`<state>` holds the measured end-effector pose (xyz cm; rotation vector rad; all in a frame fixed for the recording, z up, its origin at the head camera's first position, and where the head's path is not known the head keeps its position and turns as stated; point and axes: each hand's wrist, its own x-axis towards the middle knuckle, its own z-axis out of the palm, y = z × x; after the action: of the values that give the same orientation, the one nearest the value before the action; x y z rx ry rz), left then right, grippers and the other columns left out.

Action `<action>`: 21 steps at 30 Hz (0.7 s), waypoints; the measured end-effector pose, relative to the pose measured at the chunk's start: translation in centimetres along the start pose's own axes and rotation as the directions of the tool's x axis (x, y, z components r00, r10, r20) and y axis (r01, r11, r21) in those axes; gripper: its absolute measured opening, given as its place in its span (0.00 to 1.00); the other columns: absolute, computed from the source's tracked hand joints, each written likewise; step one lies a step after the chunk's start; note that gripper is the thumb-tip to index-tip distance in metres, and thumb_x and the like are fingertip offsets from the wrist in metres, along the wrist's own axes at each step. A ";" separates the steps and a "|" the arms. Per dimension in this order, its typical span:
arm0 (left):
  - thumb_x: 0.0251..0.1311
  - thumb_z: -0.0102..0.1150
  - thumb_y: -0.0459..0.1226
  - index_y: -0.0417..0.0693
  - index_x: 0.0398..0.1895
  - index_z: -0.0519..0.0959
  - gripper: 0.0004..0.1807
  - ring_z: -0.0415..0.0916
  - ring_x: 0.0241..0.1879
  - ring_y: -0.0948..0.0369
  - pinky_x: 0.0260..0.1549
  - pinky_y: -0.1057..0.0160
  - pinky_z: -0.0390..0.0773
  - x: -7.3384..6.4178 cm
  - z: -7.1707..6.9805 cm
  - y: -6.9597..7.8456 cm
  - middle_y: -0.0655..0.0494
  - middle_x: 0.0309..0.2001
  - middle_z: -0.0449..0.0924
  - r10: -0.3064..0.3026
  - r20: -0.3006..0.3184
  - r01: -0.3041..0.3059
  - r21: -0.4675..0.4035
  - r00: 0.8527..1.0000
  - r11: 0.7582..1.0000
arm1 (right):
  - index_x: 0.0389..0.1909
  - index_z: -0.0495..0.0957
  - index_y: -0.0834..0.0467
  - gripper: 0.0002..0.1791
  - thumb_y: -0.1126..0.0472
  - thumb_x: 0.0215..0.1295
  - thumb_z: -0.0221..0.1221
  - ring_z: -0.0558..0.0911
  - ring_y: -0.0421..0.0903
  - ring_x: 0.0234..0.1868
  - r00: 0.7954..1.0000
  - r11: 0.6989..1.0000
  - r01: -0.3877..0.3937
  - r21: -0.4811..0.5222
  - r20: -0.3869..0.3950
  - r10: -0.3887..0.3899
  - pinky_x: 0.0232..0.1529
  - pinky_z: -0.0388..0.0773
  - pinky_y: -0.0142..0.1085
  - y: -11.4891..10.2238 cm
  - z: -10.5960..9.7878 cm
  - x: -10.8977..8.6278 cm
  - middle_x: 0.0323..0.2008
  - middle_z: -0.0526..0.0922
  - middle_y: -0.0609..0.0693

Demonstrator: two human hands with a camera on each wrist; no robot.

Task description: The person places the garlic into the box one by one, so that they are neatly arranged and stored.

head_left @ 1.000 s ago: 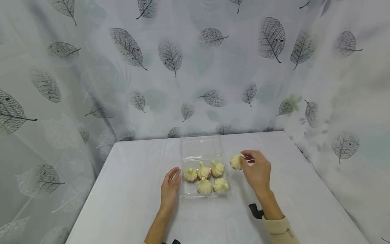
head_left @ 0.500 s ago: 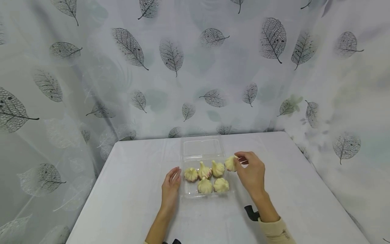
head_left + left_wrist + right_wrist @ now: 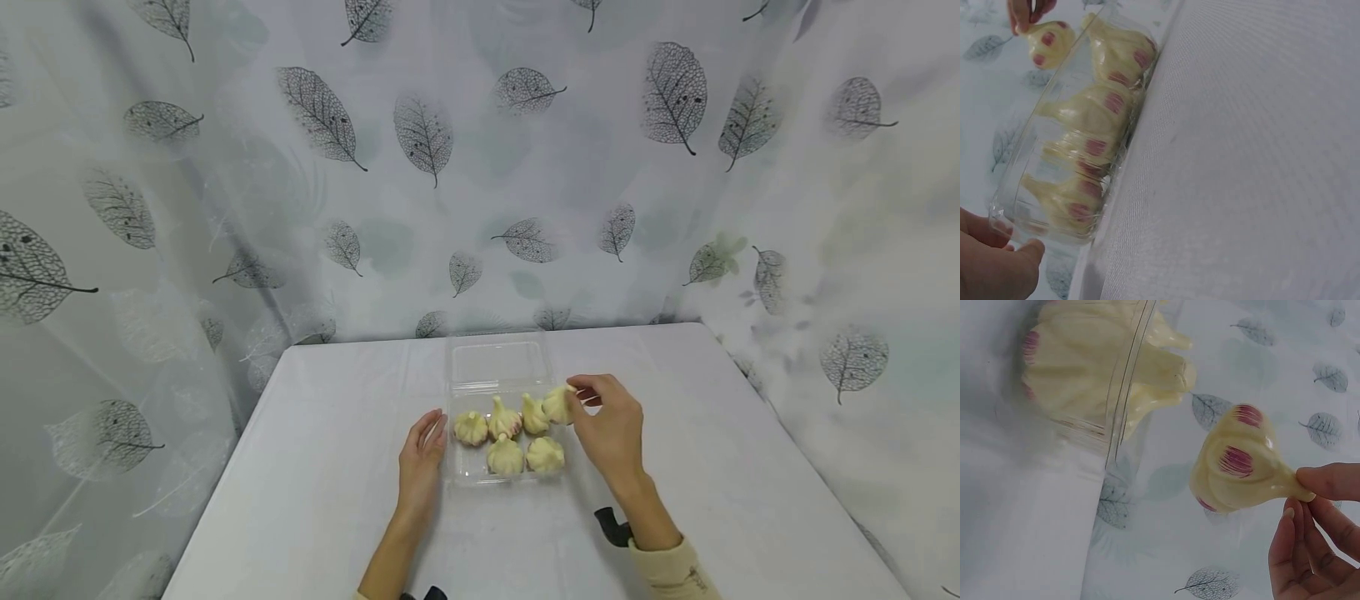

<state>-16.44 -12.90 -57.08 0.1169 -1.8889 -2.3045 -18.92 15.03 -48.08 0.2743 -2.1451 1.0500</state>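
Observation:
My right hand point(image 3: 611, 421) pinches a garlic bulb point(image 3: 1238, 464) by its stem, thumb on one side and fingertips on the other. In the head view that bulb hangs over the right side of a clear plastic container point(image 3: 467, 477). Several more pale garlic bulbs point(image 3: 505, 457) with pinkish patches sit inside. My left hand point(image 3: 422, 458) rests along the container's left wall with its fingers nearly straight. The left wrist view shows the thumb and fingers point(image 3: 1034, 250) at the container's end. The container's lid point(image 3: 498, 362) is folded back, away from me.
A white cloth-covered table point(image 3: 322, 500) lies under the container. Behind it hangs a pale curtain point(image 3: 480, 167) printed with grey leaves. A black strap piece point(image 3: 613, 527) sticks out near my right wrist.
My right hand has moved left with the garlic bulb, from beside the container to over its right side. The left hand has stayed at the container's left wall.

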 end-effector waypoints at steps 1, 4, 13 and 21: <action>0.78 0.50 0.28 0.40 0.76 0.64 0.25 0.62 0.77 0.51 0.71 0.68 0.69 0.0 0.0 0.0 0.42 0.77 0.64 0.000 0.001 0.000 -0.001 1.000 1.000 | 0.41 0.88 0.60 0.12 0.72 0.57 0.73 0.87 0.46 0.34 1.000 1.000 0.003 0.001 0.001 -0.003 0.34 0.87 0.41 -0.1 0.0 0.0 0.37 0.88 0.51; 0.78 0.49 0.28 0.40 0.76 0.64 0.25 0.62 0.77 0.51 0.71 0.68 0.69 0.1 0.0 -0.1 0.42 0.77 0.64 -0.003 0.000 0.003 -0.002 1.000 1.000 | 0.41 0.88 0.60 0.12 0.72 0.57 0.73 0.87 0.45 0.34 1.000 1.000 0.008 0.005 0.008 -0.008 0.34 0.88 0.41 -0.4 0.1 0.0 0.38 0.88 0.51; 0.79 0.49 0.29 0.41 0.76 0.63 0.25 0.60 0.78 0.51 0.72 0.67 0.68 0.0 0.0 -0.1 0.43 0.78 0.63 -0.014 0.015 0.014 0.014 1.000 1.000 | 0.41 0.88 0.60 0.12 0.72 0.56 0.74 0.87 0.45 0.33 0.999 1.000 0.024 0.014 0.022 -0.024 0.34 0.88 0.41 -1.2 0.4 -0.2 0.37 0.87 0.51; 0.79 0.51 0.30 0.40 0.76 0.64 0.25 0.61 0.78 0.50 0.72 0.67 0.68 -0.1 0.0 0.1 0.43 0.77 0.63 -0.005 0.016 0.005 -0.001 1.000 1.000 | 0.41 0.87 0.60 0.12 0.72 0.56 0.74 0.86 0.46 0.34 0.998 0.998 0.045 0.046 0.047 -0.047 0.34 0.88 0.40 -2.5 1.3 -0.5 0.37 0.87 0.51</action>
<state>-16.38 -12.89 -56.95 0.1039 -1.8972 -2.3158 -18.08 12.36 -47.49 0.3720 -2.1495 1.0756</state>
